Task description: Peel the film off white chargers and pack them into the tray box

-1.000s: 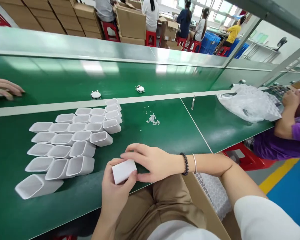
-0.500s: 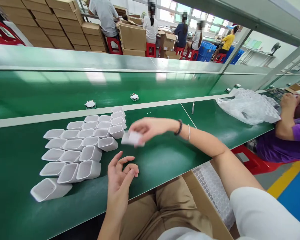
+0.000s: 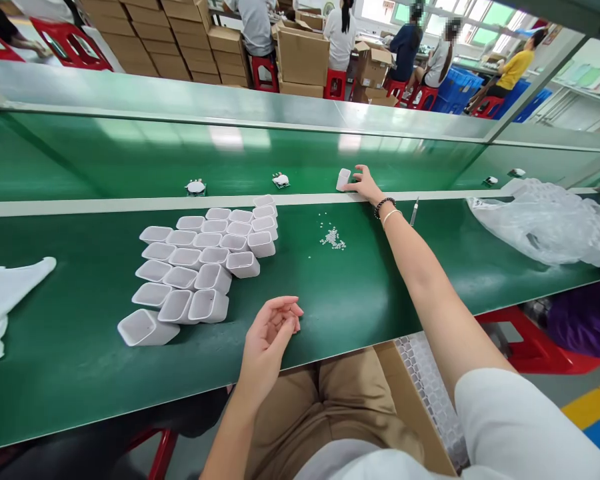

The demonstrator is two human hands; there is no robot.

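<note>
At the far strip of the bench, my right hand [image 3: 364,185] has its fingers spread beside a small white plastic cup [image 3: 343,179]; the thumb is at the cup's lower edge, the other fingers apart from it. My left hand [image 3: 273,328] hovers over the near edge of the bench, fingers curled in against the thumb; whatever they may hold is hidden. Left of it stand rows of white rounded-square cups [image 3: 180,258], mostly with their mouths toward me. A small scatter of tiny whitish pieces [image 3: 333,239] lies on the green surface between my hands.
Two small white-topped parts, one a circuit-like piece [image 3: 196,188], sit along the far strip. A pen-like tool [image 3: 415,212] lies right of my forearm. A clear plastic bag [image 3: 545,223] is at right, a white glove [image 3: 10,293] at left. An open carton [image 3: 405,393] stands by my legs.
My right hand has carried the white cup away from the rows to the far strip, and its fingers have spread. The left hand's fingers have curled closer together. The view has shifted.
</note>
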